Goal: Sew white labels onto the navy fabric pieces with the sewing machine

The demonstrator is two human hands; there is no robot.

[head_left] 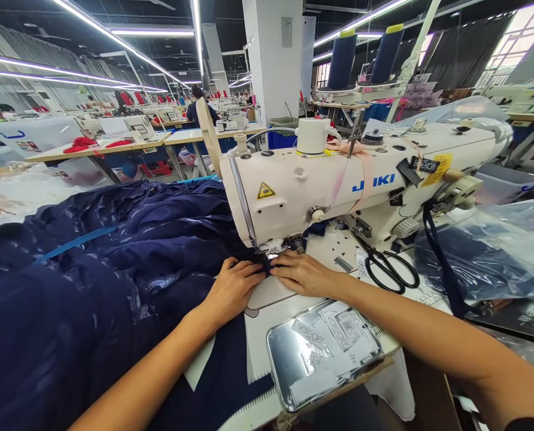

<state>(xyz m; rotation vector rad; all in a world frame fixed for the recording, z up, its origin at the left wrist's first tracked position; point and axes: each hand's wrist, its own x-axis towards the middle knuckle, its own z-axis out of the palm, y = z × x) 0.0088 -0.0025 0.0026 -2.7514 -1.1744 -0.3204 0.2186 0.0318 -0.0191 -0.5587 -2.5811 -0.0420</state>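
Presses navy cloth (pixel 87 287) down under left end of machine (pixel 294 185) with left hand (pixel 235 287) and right hand (pixel 303 275), both unclenched, fingers laid out flat, gripping nothing. Looks soft, thin and limp, maybe slightly slippery, not fragile, but likely heavy to drag with so much bulk heaped at left. Best to hold by the flat part between fingertips, well away from scissors (pixel 393 284) at right.

left hand (pixel 236 284) and right hand (pixel 303 274) lie palms down, close together; both forearms reach inward
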